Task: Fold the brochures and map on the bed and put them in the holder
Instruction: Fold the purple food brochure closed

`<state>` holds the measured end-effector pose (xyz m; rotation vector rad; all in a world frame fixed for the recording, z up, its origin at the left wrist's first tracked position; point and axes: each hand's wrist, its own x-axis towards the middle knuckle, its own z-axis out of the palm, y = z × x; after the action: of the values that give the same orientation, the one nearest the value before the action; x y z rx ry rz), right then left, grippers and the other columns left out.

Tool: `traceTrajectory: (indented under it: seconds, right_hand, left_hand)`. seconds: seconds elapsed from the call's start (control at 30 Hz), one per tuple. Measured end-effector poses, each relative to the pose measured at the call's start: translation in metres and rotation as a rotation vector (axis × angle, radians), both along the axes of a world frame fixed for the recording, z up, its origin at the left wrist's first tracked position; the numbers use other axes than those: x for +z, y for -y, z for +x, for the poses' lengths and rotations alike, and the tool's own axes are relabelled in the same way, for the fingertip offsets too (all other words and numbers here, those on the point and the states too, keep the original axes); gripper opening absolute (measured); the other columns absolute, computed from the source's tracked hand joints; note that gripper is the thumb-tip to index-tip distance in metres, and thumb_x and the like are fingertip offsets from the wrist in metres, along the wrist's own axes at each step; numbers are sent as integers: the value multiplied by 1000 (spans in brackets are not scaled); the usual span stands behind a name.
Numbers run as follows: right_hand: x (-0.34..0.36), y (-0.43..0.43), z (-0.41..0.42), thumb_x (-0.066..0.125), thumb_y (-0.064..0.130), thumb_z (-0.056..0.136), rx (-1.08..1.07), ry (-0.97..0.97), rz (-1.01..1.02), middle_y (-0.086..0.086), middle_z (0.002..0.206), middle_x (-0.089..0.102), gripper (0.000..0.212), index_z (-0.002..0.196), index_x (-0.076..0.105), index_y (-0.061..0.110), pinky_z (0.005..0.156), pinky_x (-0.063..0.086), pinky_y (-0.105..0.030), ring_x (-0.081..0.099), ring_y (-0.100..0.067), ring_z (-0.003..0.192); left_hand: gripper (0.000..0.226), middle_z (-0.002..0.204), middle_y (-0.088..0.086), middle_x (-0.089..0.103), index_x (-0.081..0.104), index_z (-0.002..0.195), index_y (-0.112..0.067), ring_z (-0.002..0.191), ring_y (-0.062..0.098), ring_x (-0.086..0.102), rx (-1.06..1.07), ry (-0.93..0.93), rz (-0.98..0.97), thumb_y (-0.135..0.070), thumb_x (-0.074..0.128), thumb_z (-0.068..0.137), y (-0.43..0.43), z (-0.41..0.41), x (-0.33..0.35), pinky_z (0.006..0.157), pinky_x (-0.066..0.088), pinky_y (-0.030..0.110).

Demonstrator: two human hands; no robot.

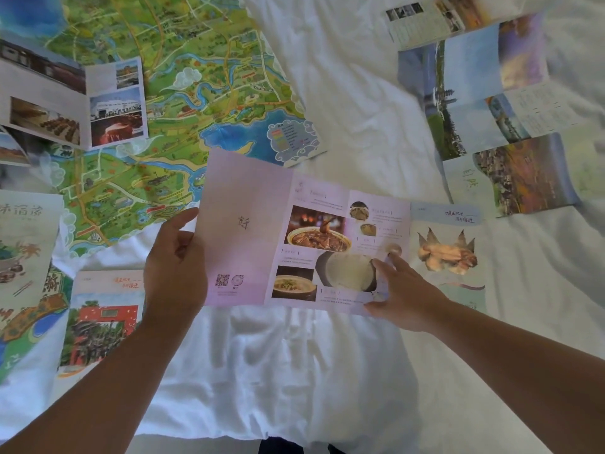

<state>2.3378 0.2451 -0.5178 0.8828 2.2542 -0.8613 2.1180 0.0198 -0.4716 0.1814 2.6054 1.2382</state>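
I hold a pink food brochure (pixel 252 231) unfolded above the white bed (pixel 353 93). My left hand (pixel 176 273) grips its left edge, thumb on top. My right hand (pixel 402 293) pinches its lower right corner, fingers spread over the page. A large green illustrated map (pixel 183 93) lies unfolded at the upper left. The holder is not visible.
Several other brochures lie spread around: a photo brochure (pixel 65 103) on the map, a landscape brochure (pixel 484 103) at the upper right, a pale one with a crab picture (pixel 448 253) by my right hand, one with a red gate (pixel 101 322) at the lower left.
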Motion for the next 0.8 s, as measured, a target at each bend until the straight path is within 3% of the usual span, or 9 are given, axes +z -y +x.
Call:
traceTrajectory:
  seconds: [0.13, 0.3, 0.47, 0.57, 0.67, 0.8]
  right_hand:
    - [2, -4, 2, 66, 47, 84, -16, -9, -11, 3, 163, 1, 90, 155, 14, 28, 110, 38, -42, 20, -21, 148]
    - [4, -6, 7, 64, 49, 85, -59, -36, -21, 2, 162, 7, 89, 155, 13, 28, 111, 36, -43, 24, -21, 146]
    - [2, -9, 15, 63, 52, 85, -53, 12, -19, 4, 164, 4, 94, 157, 8, 27, 112, 34, -41, 21, -20, 147]
    - [4, -9, 14, 64, 51, 83, -52, -12, -29, 4, 162, 11, 92, 156, 12, 29, 110, 36, -41, 25, -20, 145]
    - [5, -10, 15, 65, 51, 82, -68, -53, -58, 5, 160, 17, 88, 153, 18, 32, 109, 37, -41, 29, -20, 143]
    - [4, -15, 20, 57, 53, 88, -76, -29, -36, 4, 164, 7, 87, 156, 10, 26, 114, 32, -43, 21, -19, 148]
  left_hand:
    - [50, 66, -23, 58, 58, 100, -60, 58, -4, 51, 44, 59, 100, -13, 47, 88, -7, 2, 11, 60, 41, 26]
    - [55, 57, -20, 54, 58, 99, -62, 50, 0, 47, 63, 174, 89, -9, 48, 86, -24, 1, 18, 58, 40, 26]
    - [49, 70, -17, 57, 55, 118, -53, 54, -4, 53, -70, 62, -54, -15, 46, 90, -36, -7, 31, 50, 35, 25]
    - [44, 74, -18, 58, 55, 118, -52, 58, -8, 53, -49, 38, -69, -16, 46, 93, -41, -12, 36, 52, 36, 25]
    - [43, 75, -13, 58, 58, 115, -48, 61, -1, 53, -11, 58, -11, -14, 46, 92, -47, -12, 36, 53, 37, 25]
    - [41, 76, -13, 57, 58, 117, -44, 58, -5, 53, -115, 44, -34, -12, 46, 95, -58, 5, 29, 49, 38, 20]
